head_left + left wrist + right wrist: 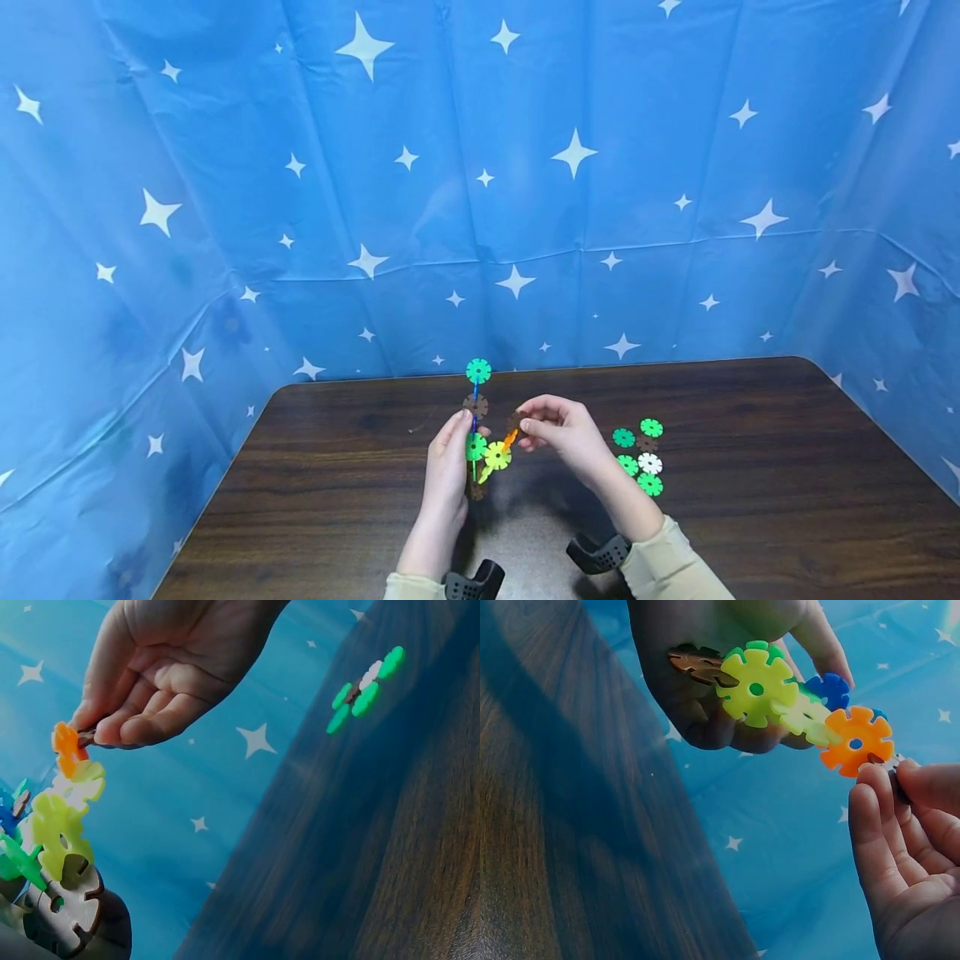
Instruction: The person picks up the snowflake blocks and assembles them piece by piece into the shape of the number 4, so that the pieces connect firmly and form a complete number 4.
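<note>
My left hand grips a chain of slotted plastic flower discs, held up over the table. At its far end stands a teal-green disc, with brown, blue and green discs below it. A side branch runs toward the right through yellow discs to an orange disc. With thumb and fingertips, my right hand pinches a brown disc right at the orange one's edge. Another brown disc lies against the left fingers in the left wrist view. Fingers partly hide the blue discs.
Several loose discs lie flat in a group on the dark wooden table, right of my right hand; among them are a white disc and green ones. A blue star-patterned curtain rises behind the table's back edge.
</note>
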A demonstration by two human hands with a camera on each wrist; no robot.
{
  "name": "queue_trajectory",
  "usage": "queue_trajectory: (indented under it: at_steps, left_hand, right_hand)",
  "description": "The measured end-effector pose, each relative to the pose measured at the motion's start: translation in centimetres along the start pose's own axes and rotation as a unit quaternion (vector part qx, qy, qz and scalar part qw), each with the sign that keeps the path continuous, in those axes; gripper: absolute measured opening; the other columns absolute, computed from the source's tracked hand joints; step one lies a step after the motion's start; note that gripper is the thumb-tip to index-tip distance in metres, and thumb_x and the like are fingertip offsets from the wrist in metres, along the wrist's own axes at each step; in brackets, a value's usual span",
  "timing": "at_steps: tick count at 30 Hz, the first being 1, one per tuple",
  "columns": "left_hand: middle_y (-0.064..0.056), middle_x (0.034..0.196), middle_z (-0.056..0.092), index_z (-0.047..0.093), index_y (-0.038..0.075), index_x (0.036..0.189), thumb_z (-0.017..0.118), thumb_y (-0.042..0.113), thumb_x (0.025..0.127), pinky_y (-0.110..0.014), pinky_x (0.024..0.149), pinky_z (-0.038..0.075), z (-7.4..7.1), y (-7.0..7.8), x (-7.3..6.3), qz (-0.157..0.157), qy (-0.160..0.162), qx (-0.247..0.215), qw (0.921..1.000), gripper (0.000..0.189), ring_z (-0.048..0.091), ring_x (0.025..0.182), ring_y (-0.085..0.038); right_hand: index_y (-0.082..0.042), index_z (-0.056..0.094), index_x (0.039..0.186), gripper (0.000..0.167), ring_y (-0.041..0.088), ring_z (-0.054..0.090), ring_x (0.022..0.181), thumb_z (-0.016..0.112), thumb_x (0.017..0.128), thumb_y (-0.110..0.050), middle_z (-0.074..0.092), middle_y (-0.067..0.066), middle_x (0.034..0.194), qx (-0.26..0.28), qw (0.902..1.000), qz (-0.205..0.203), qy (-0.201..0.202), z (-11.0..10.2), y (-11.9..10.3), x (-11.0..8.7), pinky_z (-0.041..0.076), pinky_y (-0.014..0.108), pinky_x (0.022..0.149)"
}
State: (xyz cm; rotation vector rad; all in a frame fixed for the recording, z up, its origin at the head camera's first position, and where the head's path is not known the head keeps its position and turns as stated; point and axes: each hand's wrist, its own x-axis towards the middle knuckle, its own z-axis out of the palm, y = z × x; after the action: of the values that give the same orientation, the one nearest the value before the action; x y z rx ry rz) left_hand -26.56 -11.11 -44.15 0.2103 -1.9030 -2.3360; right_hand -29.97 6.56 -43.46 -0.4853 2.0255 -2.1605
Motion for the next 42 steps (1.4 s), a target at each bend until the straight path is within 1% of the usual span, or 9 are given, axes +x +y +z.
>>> queue_trajectory:
  at_steps: [7,11,14,18,21,24,28,33,42]
  left_hand:
    - [-0.004,0.094,0.070,0.059,-0.001,0.124,0.052,0.030,0.100,-0.025,0.067,0.049,-0.2,0.1,0.0,0.000,-0.021,0.005,0.9998,0.039,0.062,0.077,-0.010]
    - [-0.004,0.102,0.066,0.052,0.001,0.133,0.055,0.030,0.099,-0.026,0.069,0.051,-0.2,-0.1,0.1,-0.003,-0.049,-0.033,0.9983,0.045,0.061,0.082,-0.010]
    - [-0.003,0.105,0.061,0.047,-0.001,0.135,0.058,0.028,0.098,-0.031,0.075,0.054,0.0,-0.4,0.0,-0.012,-0.077,-0.081,0.9937,0.048,0.061,0.086,-0.012]
    - [-0.005,0.110,0.062,0.038,-0.004,0.137,0.061,0.020,0.096,-0.036,0.084,0.053,0.5,-0.7,-0.2,-0.027,-0.097,-0.135,0.9857,0.053,0.065,0.098,-0.018]
    - [-0.009,0.114,0.062,0.035,-0.006,0.137,0.061,0.017,0.096,-0.035,0.086,0.053,0.8,-0.9,-0.4,-0.035,-0.103,-0.159,0.9812,0.054,0.064,0.106,-0.024]
    - [-0.010,0.116,0.062,0.038,-0.007,0.134,0.059,0.017,0.097,-0.037,0.088,0.052,1.1,-1.0,-0.5,-0.036,-0.110,-0.178,0.9772,0.049,0.062,0.110,-0.027]
    - [-0.011,0.117,0.063,0.044,-0.006,0.134,0.058,0.018,0.099,-0.038,0.090,0.051,1.2,-1.0,-0.6,-0.037,-0.106,-0.204,0.9725,0.045,0.064,0.108,-0.025]
    - [-0.011,0.115,0.067,0.044,-0.009,0.134,0.059,0.017,0.098,-0.031,0.084,0.054,1.1,-1.0,-0.6,-0.038,-0.091,-0.226,0.9691,0.047,0.067,0.102,-0.020]
    - [-0.013,0.109,0.069,0.053,-0.008,0.121,0.058,0.004,0.096,-0.030,0.083,0.054,1.2,-1.1,-0.5,-0.030,-0.068,-0.241,0.9678,0.028,0.069,0.095,-0.019]
  right_hand:
    - [0.012,0.057,0.111,0.022,0.017,0.067,0.070,0.060,0.091,0.003,0.063,0.010,0.085,0.025,0.9996,0.002,0.012,-0.2,-0.3,-0.1,0.053,0.054,0.078]
    - [0.011,0.057,0.112,0.022,0.017,0.068,0.070,0.060,0.091,0.003,0.064,0.010,0.086,0.054,0.9976,0.003,0.043,-0.3,-0.6,-0.2,0.054,0.052,0.078]
    - [0.009,0.057,0.112,0.020,0.016,0.068,0.070,0.059,0.092,0.003,0.065,0.009,0.086,0.082,0.9942,0.007,0.069,-0.4,-0.9,-0.2,0.056,0.044,0.075]
    - [0.006,0.055,0.112,0.019,0.015,0.068,0.071,0.057,0.094,0.004,0.066,0.007,0.086,0.121,0.9883,0.008,0.093,-0.3,-1.1,-0.2,0.057,0.036,0.073]
    - [0.005,0.055,0.112,0.018,0.015,0.068,0.072,0.056,0.094,0.004,0.065,0.006,0.086,0.141,0.9852,0.007,0.097,-0.1,-1.2,-0.2,0.057,0.034,0.073]
    - [0.003,0.056,0.110,0.017,0.015,0.068,0.072,0.056,0.094,0.005,0.065,0.006,0.086,0.158,0.9832,0.010,0.091,0.2,-1.2,-0.3,0.057,0.033,0.074]
    - [0.000,0.055,0.109,0.016,0.016,0.068,0.073,0.056,0.094,0.005,0.064,0.006,0.086,0.169,0.9828,0.015,0.074,0.6,-0.9,-0.4,0.057,0.033,0.074]
    - [0.000,0.055,0.108,0.018,0.017,0.068,0.072,0.057,0.092,0.005,0.063,0.007,0.086,0.158,0.9854,0.019,0.060,0.8,-0.6,-0.4,0.057,0.035,0.073]
    - [0.002,0.056,0.106,0.018,0.016,0.065,0.071,0.061,0.089,0.006,0.061,0.006,0.085,0.134,0.9894,0.025,0.051,0.6,-0.3,-0.3,0.057,0.035,0.072]
